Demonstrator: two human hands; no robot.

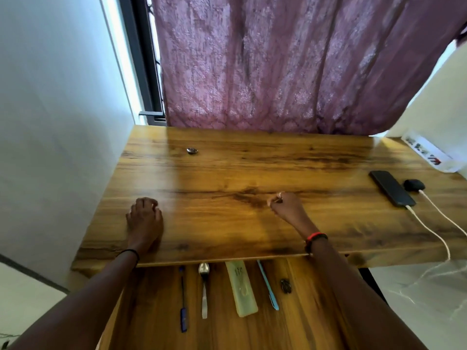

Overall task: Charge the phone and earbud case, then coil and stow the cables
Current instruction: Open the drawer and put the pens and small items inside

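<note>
Wooden desk [227, 160], open wood between the hands. Left hand [144, 218] flat at near left, fingertips tucked under, holds nothing; right hand [285, 207] near centre, fingers curled in a loose fist. Phone [391, 188] and earbud case [414, 184] side by side at right, plugged into white cables [414, 213] trailing off the near edge. Power strip [427, 154] beyond, spoon [204, 289] on the shelf [316, 299] below

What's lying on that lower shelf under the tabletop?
A dark blue pen, a spoon, a pale yellow case, a light blue pen and a small dark object. The tabletop hides anything farther back.
</note>
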